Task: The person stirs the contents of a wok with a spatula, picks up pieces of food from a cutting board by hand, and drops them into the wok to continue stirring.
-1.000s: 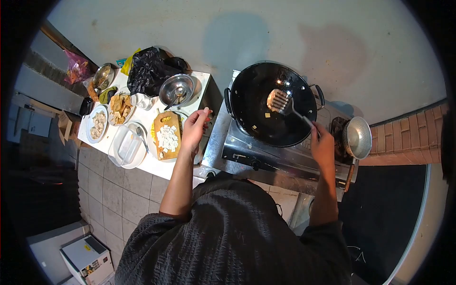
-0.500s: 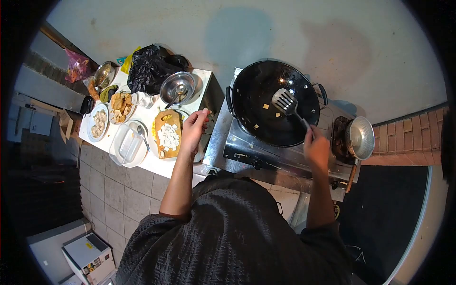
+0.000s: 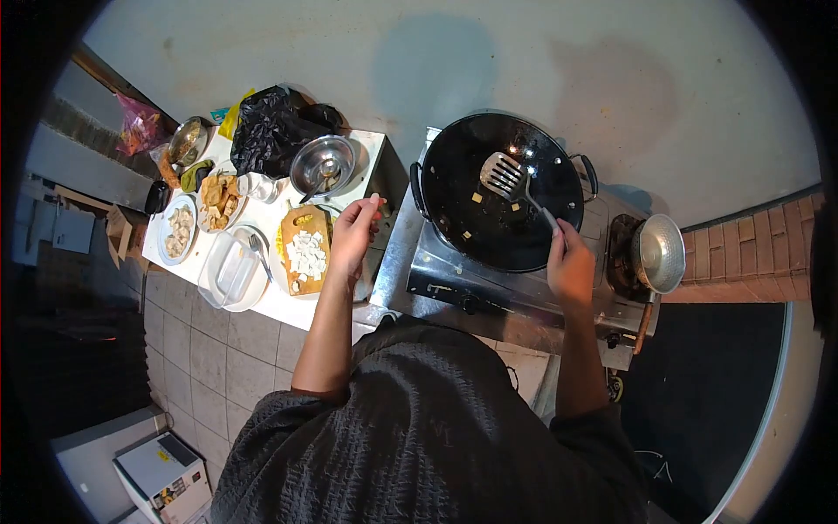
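A slotted spatula (image 3: 515,185) is gripped by its handle in my right hand (image 3: 572,272). Its head rests over the inside of a black two-handled wok (image 3: 458,157) on the stove. Several small yellowish cubes (image 3: 477,198) lie in the wok near the spatula. My left hand (image 3: 352,240) is raised between the stove and the white table, thumb and fingers drawn together; whether anything sits between them is hidden. Left of that hand, a wooden cutting board (image 3: 312,221) bears diced white pieces (image 3: 305,255).
A metal bowl (image 3: 305,166) with a spoon and a black plastic bag (image 3: 266,127) stand at the table's back. Plates of fried pieces (image 3: 223,194) and pale pieces (image 3: 180,229) sit left, near a clear container (image 3: 229,266). A saucepan (image 3: 661,253) occupies the right burner.
The spatula head has shifted slightly left and up inside the wok, and my right hand has followed. My left hand stays nearly in place.
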Demonstrator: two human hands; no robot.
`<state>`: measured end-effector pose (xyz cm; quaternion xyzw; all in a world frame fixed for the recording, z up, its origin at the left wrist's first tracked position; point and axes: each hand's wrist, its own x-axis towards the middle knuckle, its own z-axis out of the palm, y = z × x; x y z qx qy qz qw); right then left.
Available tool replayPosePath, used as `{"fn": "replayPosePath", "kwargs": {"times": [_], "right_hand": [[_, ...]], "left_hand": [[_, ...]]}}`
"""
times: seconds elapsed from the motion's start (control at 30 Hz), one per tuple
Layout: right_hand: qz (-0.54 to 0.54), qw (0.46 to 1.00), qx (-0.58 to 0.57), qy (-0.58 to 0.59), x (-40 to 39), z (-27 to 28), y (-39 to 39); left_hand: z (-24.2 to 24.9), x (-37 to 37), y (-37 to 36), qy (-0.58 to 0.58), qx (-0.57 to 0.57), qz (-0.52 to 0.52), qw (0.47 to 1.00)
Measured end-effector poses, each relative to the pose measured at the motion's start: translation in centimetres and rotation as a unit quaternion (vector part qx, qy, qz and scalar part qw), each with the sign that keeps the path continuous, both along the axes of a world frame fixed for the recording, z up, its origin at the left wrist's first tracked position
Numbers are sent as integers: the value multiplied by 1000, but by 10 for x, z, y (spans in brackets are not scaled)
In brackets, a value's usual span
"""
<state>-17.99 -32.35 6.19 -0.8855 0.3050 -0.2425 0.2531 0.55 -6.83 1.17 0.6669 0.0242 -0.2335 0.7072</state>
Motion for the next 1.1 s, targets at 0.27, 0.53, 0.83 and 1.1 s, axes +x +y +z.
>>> {"fn": "replayPosePath", "kwargs": {"times": [0.27, 0.53, 0.83, 1.1], "right_hand": [[-26, 996, -83, 22, -2, 8, -16], [-18, 994, -93, 54, -10, 6, -7], [41, 999, 11, 21, -21, 17, 7], [48, 997, -53, -35, 2, -3, -35]], "left_hand": [[5, 1, 0, -7, 3, -1, 1000], [8, 0, -7, -11, 1, 1, 1000], [6, -2, -14, 0, 11, -2, 1000], [7, -4, -17, -1, 9, -8, 1000]]}}
